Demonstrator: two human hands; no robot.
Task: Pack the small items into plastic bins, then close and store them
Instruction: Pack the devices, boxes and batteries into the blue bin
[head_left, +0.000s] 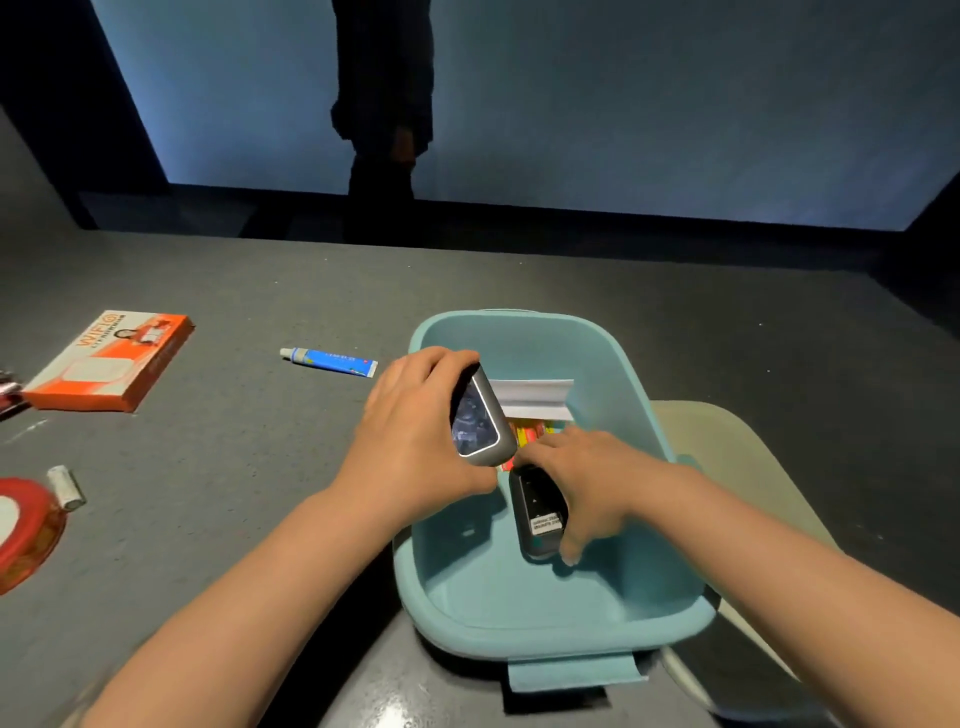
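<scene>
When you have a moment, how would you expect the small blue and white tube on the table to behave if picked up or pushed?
The small blue and white tube looks light, given its slim size. It probably squashes under a firm pinch, like most soft tubes. Lying on its side on the grey table, it would likely slide or roll slightly.

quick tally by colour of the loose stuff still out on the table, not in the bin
Orange: 1, the wifi box
Blue: 1, the tube
Red: 1, the round tape dispenser
White: 1, the small cylinder
Total: 4, leaving out a dark red item cut off at the left edge.
</scene>
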